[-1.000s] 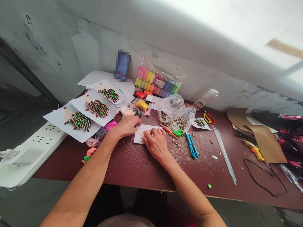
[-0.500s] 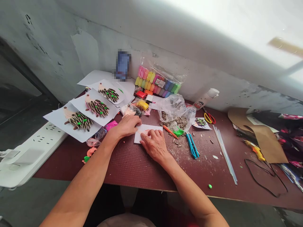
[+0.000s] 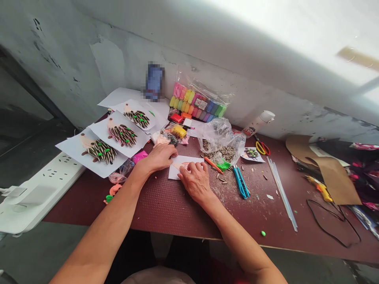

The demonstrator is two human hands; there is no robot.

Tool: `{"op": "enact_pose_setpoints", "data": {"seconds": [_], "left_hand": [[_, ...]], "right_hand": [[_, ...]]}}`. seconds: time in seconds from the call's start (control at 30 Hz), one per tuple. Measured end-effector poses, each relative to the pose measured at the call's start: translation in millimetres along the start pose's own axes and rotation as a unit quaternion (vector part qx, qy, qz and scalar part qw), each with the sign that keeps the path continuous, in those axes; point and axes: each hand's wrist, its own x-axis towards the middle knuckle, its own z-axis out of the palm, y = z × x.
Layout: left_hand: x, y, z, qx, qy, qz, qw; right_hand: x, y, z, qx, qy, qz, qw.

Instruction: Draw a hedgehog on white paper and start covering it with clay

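A small white card (image 3: 174, 174) with an orange outline drawing and a patch of pale pinkish clay lies on the table in front of me. My left hand (image 3: 161, 157) bends over its upper left edge, fingertips together at the corner. From the right, my right hand (image 3: 196, 180) rests on the card, its thumb apart from the curled fingers and pressed on the clay patch. Part of the drawing is hidden under that hand. An orange pen-like stick (image 3: 213, 165) and a turquoise utility knife (image 3: 241, 183) lie to the right.
Paper hedgehogs with seed spines (image 3: 102, 150) overlap at left, near a white power strip (image 3: 56, 185). Behind are a bag of colored clay (image 3: 198, 103) and a bag of sunflower seeds (image 3: 223, 152). Scissors (image 3: 262, 147), clear glue sticks (image 3: 282, 195) and a yellow glue gun (image 3: 321, 190) lie right.
My right thumb has shifted slightly right across the card, showing more of the pale clay. My left hand stays at the card's edge.
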Motion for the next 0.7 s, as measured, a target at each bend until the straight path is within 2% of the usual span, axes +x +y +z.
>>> {"op": "enact_pose_setpoints", "data": {"seconds": [0.47,0.7], "left_hand": [[-0.3,2.1,-1.0,-0.001,0.001,-0.005,1.000],[-0.2,0.5,-0.3,-0.002,-0.002,-0.001,1.000]], "right_hand": [[-1.1,1.7,1.3,0.006,0.039,0.019,0.999],[-0.6,-0.7,-1.4,0.011,0.010,-0.013,1.000]]}}
